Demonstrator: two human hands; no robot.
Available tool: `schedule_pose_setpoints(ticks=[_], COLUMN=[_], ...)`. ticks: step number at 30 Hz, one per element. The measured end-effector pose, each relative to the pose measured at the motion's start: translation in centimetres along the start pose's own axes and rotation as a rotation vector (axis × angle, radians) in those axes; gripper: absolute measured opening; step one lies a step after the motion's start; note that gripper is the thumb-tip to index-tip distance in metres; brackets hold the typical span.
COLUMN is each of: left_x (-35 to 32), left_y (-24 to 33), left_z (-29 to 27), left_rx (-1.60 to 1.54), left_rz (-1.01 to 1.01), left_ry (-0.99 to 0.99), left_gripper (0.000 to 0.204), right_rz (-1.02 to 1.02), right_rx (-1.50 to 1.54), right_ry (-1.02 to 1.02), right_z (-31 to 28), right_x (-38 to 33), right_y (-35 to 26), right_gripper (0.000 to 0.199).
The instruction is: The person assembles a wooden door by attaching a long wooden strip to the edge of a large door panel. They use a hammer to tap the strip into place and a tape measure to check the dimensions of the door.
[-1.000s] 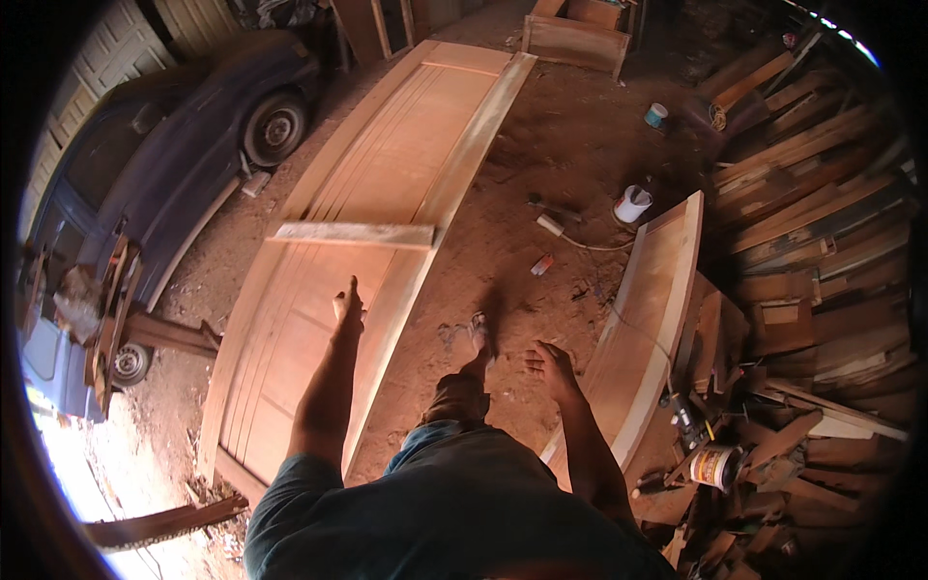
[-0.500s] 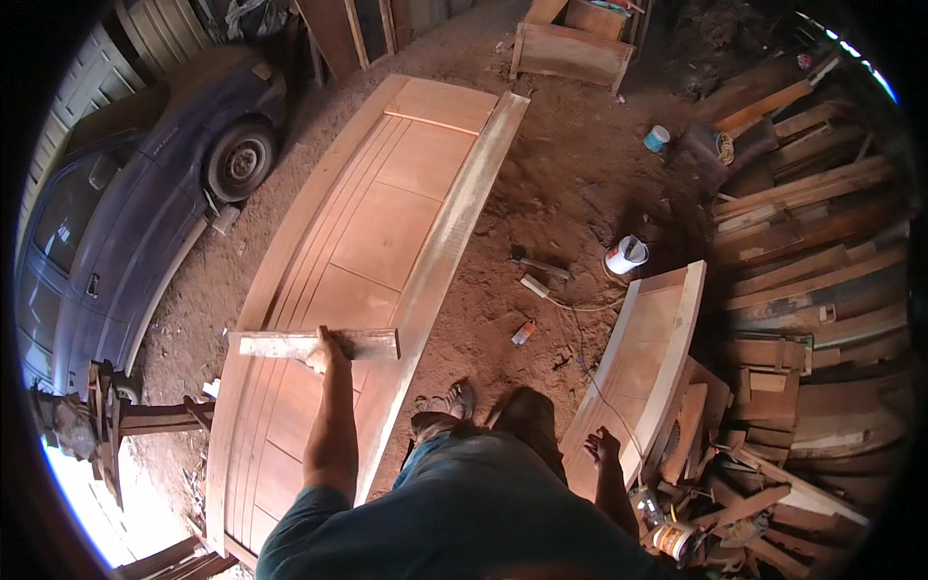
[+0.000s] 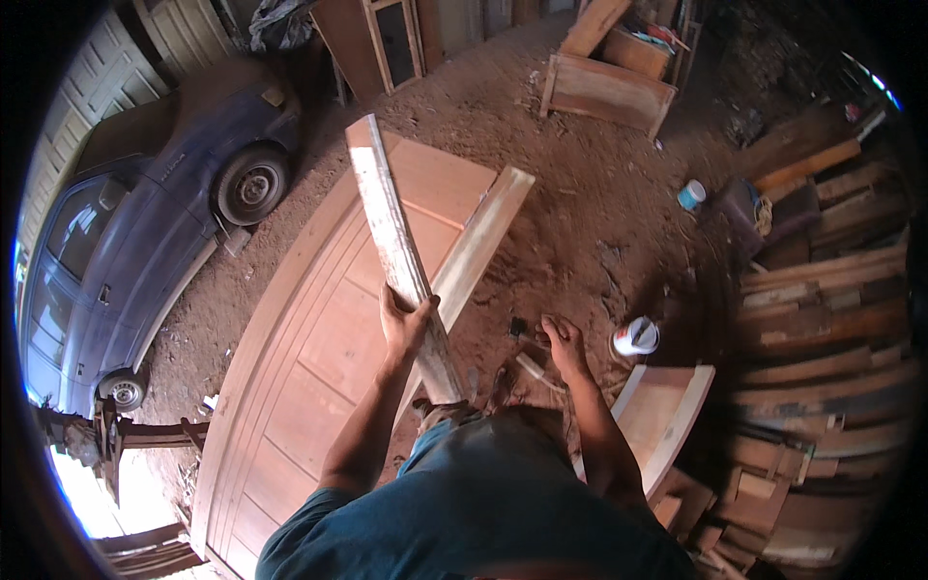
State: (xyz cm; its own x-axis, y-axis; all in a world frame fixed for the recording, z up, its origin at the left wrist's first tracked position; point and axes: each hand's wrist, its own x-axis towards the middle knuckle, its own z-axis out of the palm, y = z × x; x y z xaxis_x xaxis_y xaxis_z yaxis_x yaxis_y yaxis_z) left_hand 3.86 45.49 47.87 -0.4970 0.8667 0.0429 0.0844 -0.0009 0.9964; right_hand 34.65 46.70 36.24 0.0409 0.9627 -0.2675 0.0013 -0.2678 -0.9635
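Observation:
My left hand grips a wooden board near its lower half, thumb on one side and fingers on the other. The board is long and narrow, with a pale, streaky face. It is lifted off a large panelled wooden door and slants from the door's far end toward my body. Along the door's right edge runs a paler wooden strip. My right hand hovers over the dirt floor, fingers loosely curled and partly apart, with nothing seen in them.
A smaller panelled wooden piece stands at my right, below a white bucket. Stacked planks fill the right side. A blue car is parked at the left. Farther off are a blue-and-white can and a wooden box-like piece.
My left hand has raised the board from lying across the door and swung it round lengthwise. My right hand has come up and inward from beside the smaller panelled piece. The view has shifted.

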Motion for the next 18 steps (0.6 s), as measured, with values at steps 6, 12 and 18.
schedule_pose_setpoints(ticks=[6, 12, 18], left_x=[5.5, 11.6, 16.6], left_y=[1.0, -2.6, -2.3], left_z=[3.4, 6.4, 11.7], left_rx=[0.211, 0.200, -0.054], left_rz=[-0.036, -0.071, -0.166], left_ry=[-0.045, -0.023, -0.224], left_gripper=[0.071, 0.073, 0.057], right_rz=[0.023, 0.189, 0.387], right_rx=[-0.037, -0.004, 0.003], right_ry=[-0.217, -0.551, -0.661], right_z=[0.5, 8.7, 20.6], right_x=[11.5, 20.6, 30.3], right_y=[-7.0, -10.9, -13.2], right_gripper=[0.038, 0.049, 0.037])
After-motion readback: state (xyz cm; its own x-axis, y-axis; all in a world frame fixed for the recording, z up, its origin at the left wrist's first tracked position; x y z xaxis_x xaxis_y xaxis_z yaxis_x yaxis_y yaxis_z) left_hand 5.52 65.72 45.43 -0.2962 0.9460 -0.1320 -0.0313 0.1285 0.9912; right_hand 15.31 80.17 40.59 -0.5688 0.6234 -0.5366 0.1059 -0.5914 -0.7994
